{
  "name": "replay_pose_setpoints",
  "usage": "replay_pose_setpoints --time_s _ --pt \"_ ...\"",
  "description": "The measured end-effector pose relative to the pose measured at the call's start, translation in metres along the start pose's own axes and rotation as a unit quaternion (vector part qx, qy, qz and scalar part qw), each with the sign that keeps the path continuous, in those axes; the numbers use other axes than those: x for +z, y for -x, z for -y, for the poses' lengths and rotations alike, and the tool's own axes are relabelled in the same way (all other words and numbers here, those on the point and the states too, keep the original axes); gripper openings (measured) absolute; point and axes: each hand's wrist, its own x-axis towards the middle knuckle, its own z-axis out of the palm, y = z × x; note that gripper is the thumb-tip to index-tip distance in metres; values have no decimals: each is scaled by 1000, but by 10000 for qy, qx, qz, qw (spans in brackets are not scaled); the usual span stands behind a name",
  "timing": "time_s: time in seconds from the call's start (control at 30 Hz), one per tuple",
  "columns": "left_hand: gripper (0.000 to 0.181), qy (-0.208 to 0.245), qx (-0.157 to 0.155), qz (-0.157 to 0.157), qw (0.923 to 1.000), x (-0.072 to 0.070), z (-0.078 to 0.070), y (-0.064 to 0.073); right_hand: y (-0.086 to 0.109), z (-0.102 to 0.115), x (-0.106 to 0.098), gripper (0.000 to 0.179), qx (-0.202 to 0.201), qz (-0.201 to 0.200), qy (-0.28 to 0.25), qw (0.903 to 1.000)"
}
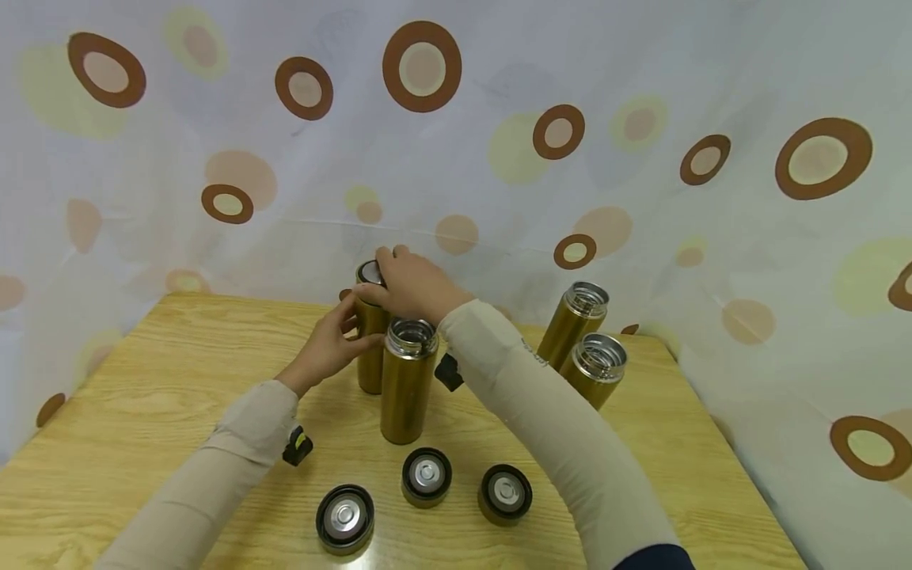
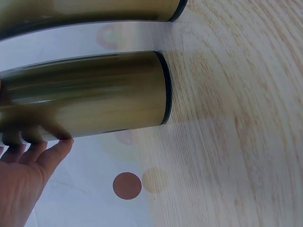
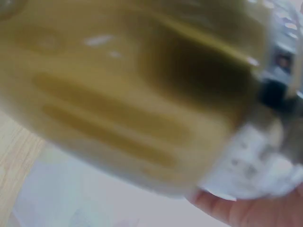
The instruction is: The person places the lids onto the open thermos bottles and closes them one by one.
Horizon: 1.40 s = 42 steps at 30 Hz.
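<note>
- We take as landmark the uncapped gold metal cylinder bottle (image 1: 406, 400), upright, its glossy wall ending in a threaded silver neck.
- Just behind and left of the landmark, we see the capped gold cylindrical bottle (image 1: 370, 368) upright, smooth and dark-based, with a narrow gap between them.
- Our left hand (image 1: 324, 348), left of the landmark, has its fingers curled round that capped bottle's side.
- Our right hand (image 1: 420, 289), above and behind the landmark, pinches the round, dark-rimmed silver lid (image 1: 371, 271) with its fingers; we cannot tell how tightly the lid sits.
- Right of the landmark we find two uncapped gold bottles with shiny silver mouths (image 1: 587, 299), partly hidden by our beige cloth sleeve (image 1: 545, 412).
- Before the landmark, three squat round black-and-silver lids (image 1: 427, 477) lie on the streaky-grained, pale wooden surface (image 1: 178, 364).
</note>
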Motion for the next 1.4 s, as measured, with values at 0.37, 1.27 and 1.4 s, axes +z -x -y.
replay_pose_setpoints --time_s 0.37,1.27,1.4 --pt "73 97 15 -28 9999 3 0 -2 -1 -19 -16 65 -1335 929 -277 9863" --pt "70 63 147 -36 9999 7 1 -4 -1 -7 -15 52 -625 -89 577 9963" --pt "71 1 101 -34 9999 9 0 -4 1 -5 -17 45 -443 -170 599 9971"
